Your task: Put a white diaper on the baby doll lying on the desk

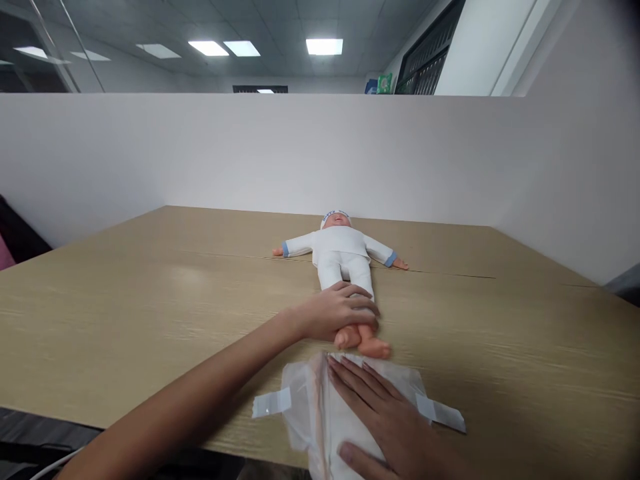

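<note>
Two hands were in use. L hand (345, 310): fingers part-curled over the lower legs of the doll (341, 243), thumb hidden; firm grip vs. light rest couldn't be told. R hand (380, 407): fingers flat, extended, gripping nothing, atop the diaper (340, 417). Diaper lay spread at the bench (150, 320) front edge, just below the doll's feet. Risks (est.): skew, if R palm pressed unevenly; tape tabs (271, 403) snagging, if adhesive was exposed.
</note>
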`<state>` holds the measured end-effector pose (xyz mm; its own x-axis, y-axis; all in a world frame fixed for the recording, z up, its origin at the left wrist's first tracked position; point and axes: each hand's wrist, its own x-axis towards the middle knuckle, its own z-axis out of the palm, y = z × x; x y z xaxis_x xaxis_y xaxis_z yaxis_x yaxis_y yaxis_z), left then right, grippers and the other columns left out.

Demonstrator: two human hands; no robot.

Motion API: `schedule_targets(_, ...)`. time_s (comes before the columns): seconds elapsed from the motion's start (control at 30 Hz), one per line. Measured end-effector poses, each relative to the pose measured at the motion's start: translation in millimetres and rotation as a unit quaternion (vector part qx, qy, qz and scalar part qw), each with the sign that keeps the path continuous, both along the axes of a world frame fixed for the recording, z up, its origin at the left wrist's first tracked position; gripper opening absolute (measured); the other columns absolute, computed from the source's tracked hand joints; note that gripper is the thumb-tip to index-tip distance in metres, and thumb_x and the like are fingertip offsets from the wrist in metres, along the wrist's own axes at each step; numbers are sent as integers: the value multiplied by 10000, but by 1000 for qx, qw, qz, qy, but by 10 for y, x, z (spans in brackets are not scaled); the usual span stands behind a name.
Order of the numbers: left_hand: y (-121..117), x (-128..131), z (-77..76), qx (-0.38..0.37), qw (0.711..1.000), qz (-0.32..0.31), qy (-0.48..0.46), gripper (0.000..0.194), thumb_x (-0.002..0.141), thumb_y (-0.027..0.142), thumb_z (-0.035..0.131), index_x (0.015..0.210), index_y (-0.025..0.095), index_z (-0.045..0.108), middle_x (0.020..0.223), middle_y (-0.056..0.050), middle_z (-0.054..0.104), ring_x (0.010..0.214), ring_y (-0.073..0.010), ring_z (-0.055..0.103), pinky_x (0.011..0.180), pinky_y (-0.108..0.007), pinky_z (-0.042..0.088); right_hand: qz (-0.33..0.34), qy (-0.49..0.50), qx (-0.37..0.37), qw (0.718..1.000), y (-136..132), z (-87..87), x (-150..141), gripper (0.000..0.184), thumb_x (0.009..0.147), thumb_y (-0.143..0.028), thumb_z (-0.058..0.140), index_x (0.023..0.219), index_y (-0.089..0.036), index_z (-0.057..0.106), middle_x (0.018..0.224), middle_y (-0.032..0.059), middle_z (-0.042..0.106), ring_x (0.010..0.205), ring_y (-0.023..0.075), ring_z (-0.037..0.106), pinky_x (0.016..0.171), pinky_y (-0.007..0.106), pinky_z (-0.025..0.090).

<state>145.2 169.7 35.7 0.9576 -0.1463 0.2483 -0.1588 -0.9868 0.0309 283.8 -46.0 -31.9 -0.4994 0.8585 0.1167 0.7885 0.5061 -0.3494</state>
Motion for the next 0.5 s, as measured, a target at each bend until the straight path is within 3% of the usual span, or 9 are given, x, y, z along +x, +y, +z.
schedule_targets(0.13, 99, 1, 452, -152, 988, -21, -31, 368, 968, 223, 586, 1327, 217, 666, 1408, -87, 720, 1296, -281, 635, 1145, -430, 458, 2, 22, -22, 1000, 150, 61, 98, 846, 1077, -496, 603, 1746, -237, 154, 1784, 57, 244, 1653, 294, 300, 1364, 500, 299)
schedule_targets(0.27, 212, 40, 894, -236, 968, 59, -70, 366, 953, 251, 639, 1314, 198, 671, 1251, -57, 763, 1139, -244, 695, 990, -389, 520, -11, 29, -42, 999, 501, 84, 212, 751, 1105, -468, 563, 1742, -281, 211, 1791, 31, 248, 1665, 267, 270, 1378, 512, 254)
schedule_targets(0.37, 287, 94, 1065, -269, 956, 81, -83, 403, 981, 307, 653, 1369, 196, 647, 1229, -39, 769, 1147, -227, 702, 992, -381, 529, -15, 28, -32, 999, 921, 18, 331, 683, 1118, -458, 526, 1728, -267, 288, 1786, 42, 278, 1663, 285, 275, 1376, 545, 227)
schedule_targets(0.5, 410, 151, 1157, -291, 950, 50, -104, 415, 1001, 357, 661, 1377, 181, 643, 1318, -54, 752, 1198, -227, 694, 1041, -387, 529, -41, 45, 27, 998, 1570, -44, 483, 602, 1123, -458, 482, 1668, -205, 444, 1736, 82, 421, 1621, 323, 366, 1356, 529, 238)
